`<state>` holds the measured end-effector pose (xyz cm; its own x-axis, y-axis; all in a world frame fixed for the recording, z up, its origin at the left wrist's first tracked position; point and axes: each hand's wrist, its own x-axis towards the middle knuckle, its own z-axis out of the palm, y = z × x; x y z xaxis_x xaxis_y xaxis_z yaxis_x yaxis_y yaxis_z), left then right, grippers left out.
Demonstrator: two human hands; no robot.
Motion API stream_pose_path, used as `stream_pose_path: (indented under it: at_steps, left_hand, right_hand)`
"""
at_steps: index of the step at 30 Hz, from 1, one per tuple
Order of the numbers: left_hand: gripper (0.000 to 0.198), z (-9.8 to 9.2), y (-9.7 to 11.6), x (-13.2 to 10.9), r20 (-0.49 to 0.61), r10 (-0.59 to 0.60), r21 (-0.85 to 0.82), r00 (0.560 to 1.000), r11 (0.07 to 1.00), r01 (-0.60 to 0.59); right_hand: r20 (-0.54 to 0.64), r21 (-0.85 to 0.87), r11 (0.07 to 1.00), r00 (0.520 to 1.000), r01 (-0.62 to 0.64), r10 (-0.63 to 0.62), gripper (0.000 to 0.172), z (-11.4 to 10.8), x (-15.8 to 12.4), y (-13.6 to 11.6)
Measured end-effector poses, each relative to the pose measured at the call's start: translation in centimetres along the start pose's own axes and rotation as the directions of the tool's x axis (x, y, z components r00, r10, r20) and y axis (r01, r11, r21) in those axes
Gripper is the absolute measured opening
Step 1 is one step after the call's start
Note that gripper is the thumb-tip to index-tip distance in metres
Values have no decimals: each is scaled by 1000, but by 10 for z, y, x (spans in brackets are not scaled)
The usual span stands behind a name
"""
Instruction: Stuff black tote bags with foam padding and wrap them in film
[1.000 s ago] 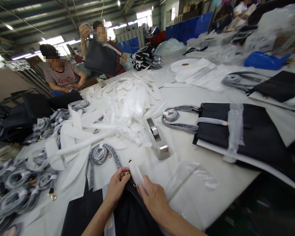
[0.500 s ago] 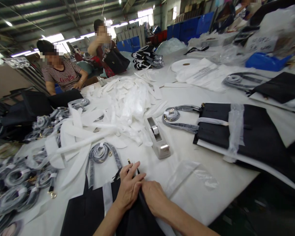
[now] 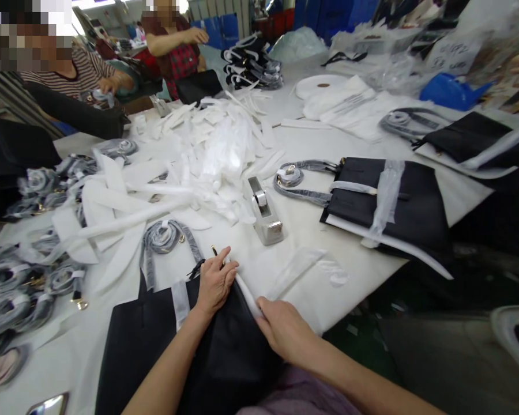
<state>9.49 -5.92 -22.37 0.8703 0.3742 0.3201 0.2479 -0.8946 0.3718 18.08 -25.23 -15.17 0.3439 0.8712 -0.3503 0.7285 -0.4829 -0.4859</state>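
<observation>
A black handbag (image 3: pixel 147 340) lies on the table in front of me, its wrapped handle standing out at the far side around a coiled strap (image 3: pixel 162 236). My left hand (image 3: pixel 216 282) is closed on the bag's upper right corner, close to a small gold-coloured zip end (image 3: pixel 214 250). Along the bag's right side shows a white padding strip (image 3: pixel 248 294). The thumb and fingers of my right hand (image 3: pixel 285 325) pinch the lower part of this strip at the bag's edge. A whitish band (image 3: pixel 181 302) crosses the bag's front.
Beyond my hands stands a grey tape dispenser (image 3: pixel 263 213). Another wrapped black handbag (image 3: pixel 384 202) lies to the right. White padding strips (image 3: pixel 190 167) are heaped mid-table, with coiled straps (image 3: pixel 8 276) at left. A phone (image 3: pixel 47 404) lies at lower left. Two people work across the table.
My right hand has moved from beside my left hand down along the bag's edge, and the white strip now shows there. My left hand stays at the corner. The camera view has tilted down.
</observation>
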Motion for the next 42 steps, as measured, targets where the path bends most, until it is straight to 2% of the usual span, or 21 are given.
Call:
stream_pose_path:
  at_steps: [3,7,11,13,15,17,18,20,22,25,29,32,34,36,37,38,40,42]
  left_hand:
    - [29,1,1,2,8,7,39,1000,999,-7]
    - [31,1,2,5,44,-13,68,999,998,10]
    - [32,2,8,9,45,-29,80,999,996,26]
    - [34,3,11,11,37,-49,80,998,996,45]
    - [35,4,12,14,32,-69,66,997,996,67]
    - [33,2,9,17,29,-81,37,996,996,80]
    - [32,0,8,19,23,-88,19,996,996,88]
    - [37,-9,5,17,-10,-121,-12,993,993,121]
    - [44,-21,7,6,-69,-181,-32,981,983,179]
    - [46,-35,25,-33,-83,-241,-63,967,970,236]
    - [61,-33,62,-96,63,-209,-34,976,977,211]
    - [57,-29,75,-110,68,-265,-89,962,959,270]
    - [47,-33,69,-96,24,-400,-231,916,890,394]
    - [48,-42,56,-68,1,-571,-380,821,759,528]
    - [51,-48,48,-51,0,-648,-422,762,691,587]
    - [55,-52,39,-34,1,-686,-426,728,658,621]
    - [54,-57,24,-4,71,-701,-427,709,621,657]
    - [40,-54,13,15,206,-676,-450,708,577,682]
  right_hand:
    - [-8,65,997,999,-41,42,11,13,-12,1]
    - [-63,123,992,997,-34,42,19,29,-23,5]
    - [-183,0,1000,983,11,-10,28,36,-32,6]
    - [-301,-90,995,951,48,-73,32,35,-30,0]
    - [-449,-137,986,881,95,-147,33,36,-20,-8]
    - [-553,-163,979,810,124,-195,42,43,-5,-17]
    - [-576,-169,978,792,125,-201,48,49,2,-20]
    - [-587,-154,982,788,113,-183,51,65,15,-21]
    - [-577,-100,986,799,133,-167,50,79,23,-16]
    - [-565,29,982,814,185,-137,51,85,26,-6]
    - [-560,268,951,828,153,25,55,64,34,-6]
    - [-493,423,903,854,70,165,54,41,45,-13]
    - [-439,445,894,883,55,164,42,28,52,-18]
    - [-406,431,901,904,60,134,36,21,55,-22]
    - [-401,422,904,908,66,121,38,19,56,-24]
    - [-405,413,908,908,73,111,40,18,56,-25]
    - [-429,397,912,899,100,88,40,18,57,-25]
    - [-447,376,917,893,132,55,39,19,57,-23]
